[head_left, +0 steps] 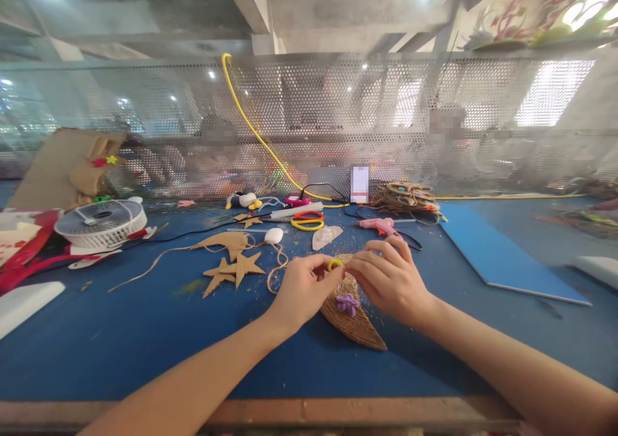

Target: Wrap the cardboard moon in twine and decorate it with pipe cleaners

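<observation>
Between my hands is a small looped piece of yellow pipe cleaner [335, 264]. My left hand [303, 289] pinches it from the left, thumb and forefinger closed. Fingertips of my right hand [392, 280] meet it from the other side, also closed, partly hiding it. Directly below lies a crescent shape wound in brown twine [356, 330], its upper part covered by my fingers. On the crescent sits a purple pipe-cleaner flower [347, 304]. A pink glue gun [381, 225] rests just beyond my right hand.
Cardboard stars [245, 266], a cardboard crescent [224, 241] and a ball of twine [273, 236] lie to the left. Further left stands a white fan [102, 225]. Red and yellow pipe cleaners [308, 224] and a phone [360, 183] are behind. A blue board [506, 255] lies right.
</observation>
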### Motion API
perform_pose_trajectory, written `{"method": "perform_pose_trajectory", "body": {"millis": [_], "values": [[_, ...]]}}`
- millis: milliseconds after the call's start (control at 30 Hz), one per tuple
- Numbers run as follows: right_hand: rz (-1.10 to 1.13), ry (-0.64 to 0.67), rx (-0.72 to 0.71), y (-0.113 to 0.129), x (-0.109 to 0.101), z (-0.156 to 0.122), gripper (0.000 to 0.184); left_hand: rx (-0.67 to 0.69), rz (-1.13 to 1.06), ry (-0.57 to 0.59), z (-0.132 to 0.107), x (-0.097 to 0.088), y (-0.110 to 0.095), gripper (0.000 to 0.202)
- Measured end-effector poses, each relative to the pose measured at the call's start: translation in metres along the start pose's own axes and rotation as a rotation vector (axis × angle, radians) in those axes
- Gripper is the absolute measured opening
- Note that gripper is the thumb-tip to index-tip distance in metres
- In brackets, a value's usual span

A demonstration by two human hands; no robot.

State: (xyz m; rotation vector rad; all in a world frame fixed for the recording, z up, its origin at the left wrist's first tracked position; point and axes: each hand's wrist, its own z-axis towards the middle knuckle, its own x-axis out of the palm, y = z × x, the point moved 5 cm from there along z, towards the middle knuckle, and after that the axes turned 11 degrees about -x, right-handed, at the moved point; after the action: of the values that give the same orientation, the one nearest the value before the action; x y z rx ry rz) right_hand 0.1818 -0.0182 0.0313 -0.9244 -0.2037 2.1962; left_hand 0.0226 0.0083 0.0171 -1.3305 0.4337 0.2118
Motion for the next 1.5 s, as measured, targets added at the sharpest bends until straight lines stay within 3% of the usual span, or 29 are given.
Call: {"method": "perform_pose_trajectory", "body": {"millis": [233,367,533,633,767,1067,1233,1500], "values": [[0.104,-0.098,0.202,-0.019,-0.003,-0.003,0.002,-0.059,-0.165,-0.049,0.004,-0.003,0.011,0.030],[0.263,-0.128,0.374,-0.019,0.001,-0.004,0.020,-0.058,-0.191,-0.023,0.005,0.000,0.014,0.027],[0.858,-0.050,0.897,-0.022,0.025,-0.017,0.027,-0.085,-0.246,-0.016,0.005,0.003,0.016,0.027],[1.230,-0.029,1.060,-0.018,0.037,-0.022,0.029,-0.126,-0.348,-0.020,0.006,0.004,0.021,0.028],[1.448,-0.058,1.152,-0.017,0.043,-0.024,0.028,-0.161,-0.448,0.017,0.009,0.006,0.023,0.028],[1.489,-0.173,1.263,-0.022,0.042,-0.026,0.028,-0.213,-0.533,0.041,0.009,0.009,0.022,0.027],[1.551,-0.171,1.262,-0.019,0.042,-0.025,0.024,-0.246,-0.553,0.149,0.008,0.016,0.022,0.027],[1.575,-0.198,1.293,-0.018,0.044,-0.025,0.023,-0.261,-0.536,0.166,0.006,0.018,0.018,0.026]]}}
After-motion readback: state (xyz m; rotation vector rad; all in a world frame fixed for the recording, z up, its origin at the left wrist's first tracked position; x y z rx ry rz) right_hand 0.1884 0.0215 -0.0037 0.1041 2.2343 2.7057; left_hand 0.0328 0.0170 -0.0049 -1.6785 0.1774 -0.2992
